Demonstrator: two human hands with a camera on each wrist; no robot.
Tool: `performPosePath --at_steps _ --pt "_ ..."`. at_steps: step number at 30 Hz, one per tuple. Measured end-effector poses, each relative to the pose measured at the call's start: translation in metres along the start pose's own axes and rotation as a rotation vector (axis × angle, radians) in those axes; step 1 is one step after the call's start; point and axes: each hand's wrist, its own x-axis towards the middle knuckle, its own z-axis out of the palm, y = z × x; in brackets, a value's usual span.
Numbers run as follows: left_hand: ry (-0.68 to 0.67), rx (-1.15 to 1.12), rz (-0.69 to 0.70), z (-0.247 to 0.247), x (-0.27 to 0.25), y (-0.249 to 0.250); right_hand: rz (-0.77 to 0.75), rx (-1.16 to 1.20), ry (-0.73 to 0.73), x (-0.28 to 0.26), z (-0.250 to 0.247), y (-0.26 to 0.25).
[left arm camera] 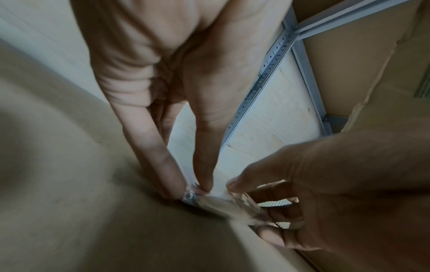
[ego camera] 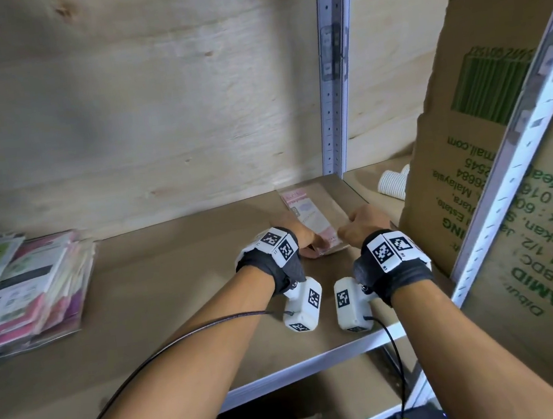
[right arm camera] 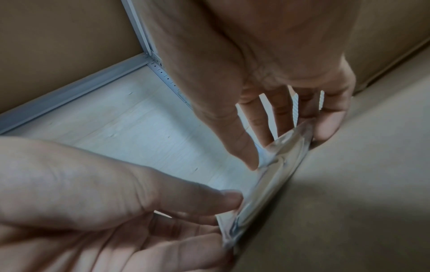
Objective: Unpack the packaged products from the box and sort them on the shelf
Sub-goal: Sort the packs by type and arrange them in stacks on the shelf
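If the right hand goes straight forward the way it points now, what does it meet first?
Probably the plywood back wall, with the metal upright close to that line. The right hand grips the clear packet; depth is unclear.

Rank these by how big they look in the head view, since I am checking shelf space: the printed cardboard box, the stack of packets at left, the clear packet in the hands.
1. printed cardboard box, though nearness to the camera inflates it.
2. stack of packets.
3. clear packet, pinched by the left hand and right hand.
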Motion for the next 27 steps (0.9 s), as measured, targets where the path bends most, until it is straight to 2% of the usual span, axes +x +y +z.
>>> performPosePath --at_steps 4,10,14,17,21,23,27 --pt "-0.087 -0.087 -0.063 0.001 -0.005 0.003 -0.006 -0.063 0.004 -0.002 -0.002 0.0" --pt "-0.064 -0.159 -0.088 -0.026 -0.026 -0.002 -0.024 -0.106 0.046 -0.008 -0.004 -0.002" --pt "0.01 -0.204 -0.099 -0.074 -0.056 -0.017 -0.184 -0.003 0.129 -0.02 -0.004 -0.016" --pt "0.115 -0.215 -0.051 -0.121 -0.077 -0.039 -0.346 0.115 0.022 -0.039 0.005 -0.038" --pt "0.245 -0.268 -0.058 -0.187 -0.114 -0.068 -0.478 0.231 -0.209 -0.081 0.038 -0.076" --pt "0.33 -0.289 -0.018 -0.221 -0.135 -0.084 -0.508 0.294 -0.319 -0.102 0.06 -0.098" --pt "0.603 -0.271 0.056 -0.285 -0.167 -0.123 -0.484 0.351 -0.491 -0.132 0.108 -0.148"
